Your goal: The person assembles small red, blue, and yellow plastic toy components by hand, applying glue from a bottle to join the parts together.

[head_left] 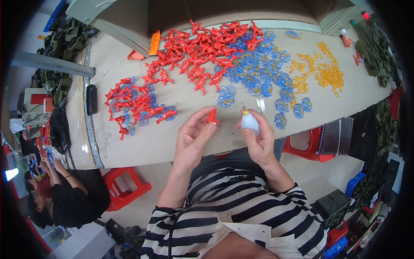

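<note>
Up close, small red plastic figure point(211, 117)

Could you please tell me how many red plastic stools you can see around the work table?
2. One red stool stands on the floor below the table's near edge, to the person's left; the other red stool is to their right, partly hidden behind the table edge. More may be hidden.

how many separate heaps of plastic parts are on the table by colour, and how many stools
All-red heap: 1
Mixed red and blue heap: 1
Blue heap: 1
Yellow heap: 1
Red stools: 2
Total: 4 heaps, 2 stools
Left hand pinches one red part; right hand holds a small white bottle.
</note>
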Available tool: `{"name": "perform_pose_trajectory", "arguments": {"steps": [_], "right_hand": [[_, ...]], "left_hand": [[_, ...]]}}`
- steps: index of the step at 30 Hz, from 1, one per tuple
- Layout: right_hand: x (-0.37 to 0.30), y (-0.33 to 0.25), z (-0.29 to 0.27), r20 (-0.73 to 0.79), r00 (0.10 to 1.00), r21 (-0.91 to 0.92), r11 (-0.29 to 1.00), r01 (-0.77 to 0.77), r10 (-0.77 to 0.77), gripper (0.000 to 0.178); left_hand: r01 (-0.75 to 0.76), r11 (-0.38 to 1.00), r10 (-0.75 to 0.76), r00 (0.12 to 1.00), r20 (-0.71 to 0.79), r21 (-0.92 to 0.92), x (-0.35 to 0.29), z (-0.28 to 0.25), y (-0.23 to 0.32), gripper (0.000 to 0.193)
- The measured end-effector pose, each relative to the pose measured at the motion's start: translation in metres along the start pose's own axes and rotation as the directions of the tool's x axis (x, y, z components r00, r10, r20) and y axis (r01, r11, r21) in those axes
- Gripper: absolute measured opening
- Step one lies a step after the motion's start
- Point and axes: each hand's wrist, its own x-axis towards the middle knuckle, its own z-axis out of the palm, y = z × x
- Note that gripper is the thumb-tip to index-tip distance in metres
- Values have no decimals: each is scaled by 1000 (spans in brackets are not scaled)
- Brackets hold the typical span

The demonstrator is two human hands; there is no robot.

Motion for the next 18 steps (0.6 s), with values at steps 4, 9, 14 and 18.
{"name": "perform_pose_trajectory", "arguments": {"steps": [4, 9, 14, 18], "right_hand": [[0, -9, 5, 91, 991, -114, 988, 107, -97, 41], [-6, -19, 7, 74, 997, -84, 996, 28, -22, 39], [-9, -20, 10, 59, 995, -13, 997, -79, 80, 33], [-9, -21, 6, 52, 997, -56, 997, -62, 65, 34]], "left_hand": [[156, 935, -127, 986, 109, -319, -17, -7, -5, 39], [69, 956, -52, 996, 66, -286, -27, -9, -9, 33], [96, 907, -52, 992, 115, -410, -33, -16, -13, 22], [167, 873, -111, 983, 146, -458, -38, -22, -13, 21]]}}
